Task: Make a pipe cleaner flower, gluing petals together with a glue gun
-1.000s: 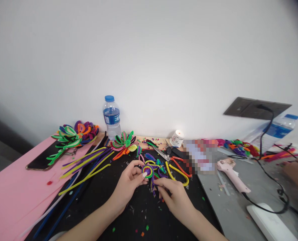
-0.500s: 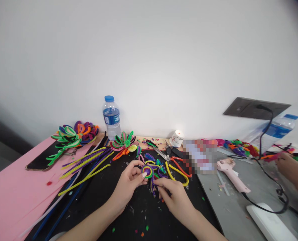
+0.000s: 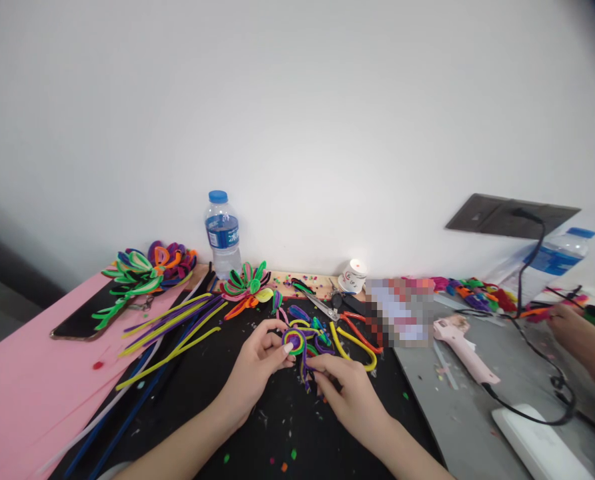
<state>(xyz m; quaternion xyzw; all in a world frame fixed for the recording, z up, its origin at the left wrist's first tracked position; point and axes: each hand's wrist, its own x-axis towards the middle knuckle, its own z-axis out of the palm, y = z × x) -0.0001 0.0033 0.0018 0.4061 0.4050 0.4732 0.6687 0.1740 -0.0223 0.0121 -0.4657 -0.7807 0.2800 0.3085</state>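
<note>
Two finished flowers (image 3: 147, 267) lie left, beside one water bottle (image 3: 222, 233). Over the black surface (image 3: 287, 427), fingers of the left hand (image 3: 255, 367) pinch one coiled flower (image 3: 296, 341) at its rim. Fingers of the right hand (image 3: 350, 393) grip its purple stems below. One glue gun (image 3: 465, 352) lies further right.

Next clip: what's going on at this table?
A person is doing craft work over a black mat. Their left hand pinches a half-made flower by its coiled purple, yellow and green centre. The right hand grips its loose ends just below. Finished flowers, loose pipe cleaners, scissors and a glue gun lie around. Another person's hand is at the far right.
</note>
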